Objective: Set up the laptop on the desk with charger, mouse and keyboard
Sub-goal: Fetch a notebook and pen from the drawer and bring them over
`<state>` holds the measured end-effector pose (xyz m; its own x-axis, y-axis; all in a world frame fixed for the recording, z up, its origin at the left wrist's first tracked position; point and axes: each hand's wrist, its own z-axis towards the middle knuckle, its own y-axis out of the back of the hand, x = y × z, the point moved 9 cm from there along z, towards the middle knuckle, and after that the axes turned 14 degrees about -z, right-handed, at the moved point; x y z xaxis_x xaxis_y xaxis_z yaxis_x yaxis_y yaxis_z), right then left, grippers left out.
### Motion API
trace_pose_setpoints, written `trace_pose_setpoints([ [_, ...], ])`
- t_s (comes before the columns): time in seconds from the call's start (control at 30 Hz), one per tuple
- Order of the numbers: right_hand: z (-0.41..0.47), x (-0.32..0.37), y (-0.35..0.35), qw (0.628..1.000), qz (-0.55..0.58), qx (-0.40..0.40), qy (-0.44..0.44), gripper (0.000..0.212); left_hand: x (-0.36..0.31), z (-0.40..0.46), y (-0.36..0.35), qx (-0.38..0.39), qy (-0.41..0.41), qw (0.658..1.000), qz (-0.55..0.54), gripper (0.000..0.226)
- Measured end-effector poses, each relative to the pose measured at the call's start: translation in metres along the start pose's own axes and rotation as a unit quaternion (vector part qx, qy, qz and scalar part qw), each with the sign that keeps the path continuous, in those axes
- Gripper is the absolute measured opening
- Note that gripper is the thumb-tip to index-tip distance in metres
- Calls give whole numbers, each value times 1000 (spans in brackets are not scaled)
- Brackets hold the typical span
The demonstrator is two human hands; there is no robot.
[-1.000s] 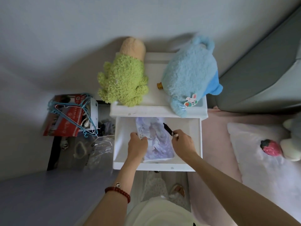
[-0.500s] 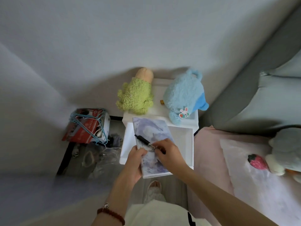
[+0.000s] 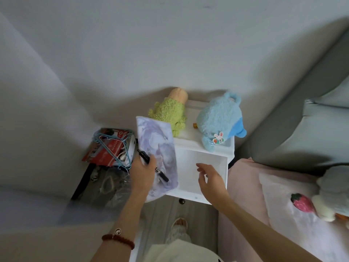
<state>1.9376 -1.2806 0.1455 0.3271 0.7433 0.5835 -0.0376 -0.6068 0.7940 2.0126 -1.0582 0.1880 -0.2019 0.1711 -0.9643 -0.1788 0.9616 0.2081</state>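
Left hand [image 3: 143, 172] grips purple pad [image 3: 157, 152] plus black pen [image 3: 152, 165], fingers curled round both, lifted left of open white drawer [image 3: 202, 173]. Right hand [image 3: 209, 178] hovers over drawer, fingers loose, holding nothing. Laptop, charger, mouse, keyboard not in view. Keep pen pinned flat; push drawer closed squarely.

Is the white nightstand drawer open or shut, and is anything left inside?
Open: the white nightstand drawer is pulled out below the tabletop, and its visible white floor is bare. The right hand hovers over it.
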Motion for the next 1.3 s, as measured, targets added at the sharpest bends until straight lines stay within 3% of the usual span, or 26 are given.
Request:
trace_pose_setpoints([
  [0.1, -2, -19, -37, 985, -138, 95, 36, 36, -18, 7, 14, -21, -108, 984, 137, 15],
  [0.23, -10, -25, -92, 921, -293, 196, 163, 47, -21, 11, 24, -54, -189, 953, 230, 13],
  [0.4, -19, -14, -164, 745, -454, 257, 416, 63, 4, 20, 34, -80, -212, 933, 280, 32],
  [0.47, -13, -14, -173, 684, -515, 238, 459, 66, 14, 25, 39, -87, -195, 938, 274, 34],
  [0.57, -3, -12, -167, 637, -568, 202, 481, 72, 21, 28, 39, -71, -184, 941, 275, 29],
  [0.77, 60, 0, -135, 665, -613, 121, 408, 69, 20, 42, 19, -31, -161, 939, 303, 16],
  [0.87, 92, 0, -125, 645, -660, 118, 367, 64, 12, 50, 12, -26, -182, 932, 312, 14],
  [1.07, 110, 5, -116, 686, -632, 155, 324, 54, 6, 63, 6, -26, -171, 948, 269, 14],
  [1.1, 106, 8, -115, 714, -604, 161, 314, 53, 7, 66, 5, -15, -161, 954, 253, 13],
  [1.17, 97, 16, -100, 836, -468, 164, 237, 51, 8, 68, -2, 18, -142, 966, 215, 14],
  [1.23, 95, 16, -78, 969, -176, 161, 70, 53, 9, 69, -9, 42, -120, 973, 190, 16],
  [1.3, 86, 10, -59, 984, 85, 144, -67, 55, 4, 64, -26, 92, -117, 979, 141, 20],
])
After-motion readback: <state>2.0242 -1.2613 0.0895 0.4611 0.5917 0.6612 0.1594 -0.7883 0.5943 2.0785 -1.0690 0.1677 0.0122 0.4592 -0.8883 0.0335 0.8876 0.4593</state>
